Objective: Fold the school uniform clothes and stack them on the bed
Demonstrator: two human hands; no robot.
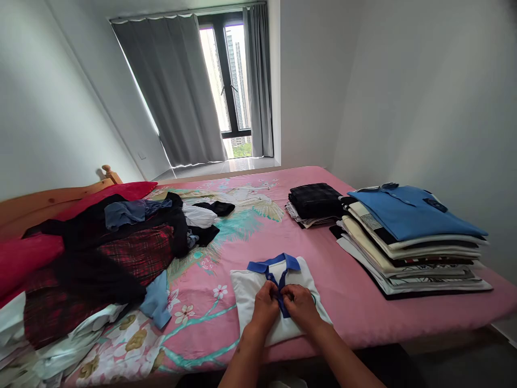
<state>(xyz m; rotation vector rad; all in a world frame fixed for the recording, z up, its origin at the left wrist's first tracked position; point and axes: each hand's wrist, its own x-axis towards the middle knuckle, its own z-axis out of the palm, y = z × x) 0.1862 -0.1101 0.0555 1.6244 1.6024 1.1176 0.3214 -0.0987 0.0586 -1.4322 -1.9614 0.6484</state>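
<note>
A white polo shirt point(246, 296) with a blue collar and blue button placket lies folded, front up, at the near edge of the bed. My left hand point(266, 302) pinches the left side of the placket, just below a visible button. On the other side, my right hand point(298, 302) pinches the placket's right edge. Both hands are closed and almost meet over the middle of the shirt. The fingertips cover part of the placket, so whether a button is between them is hidden.
A tall stack of folded shirts point(412, 215), a blue polo on top, stands at the right. Behind it sits a smaller pile of dark folded clothes point(315, 199). Loose clothes point(137, 253) lie heaped at the left, near red pillows point(28, 264). A pink floral sheet point(266, 231) covers the bed.
</note>
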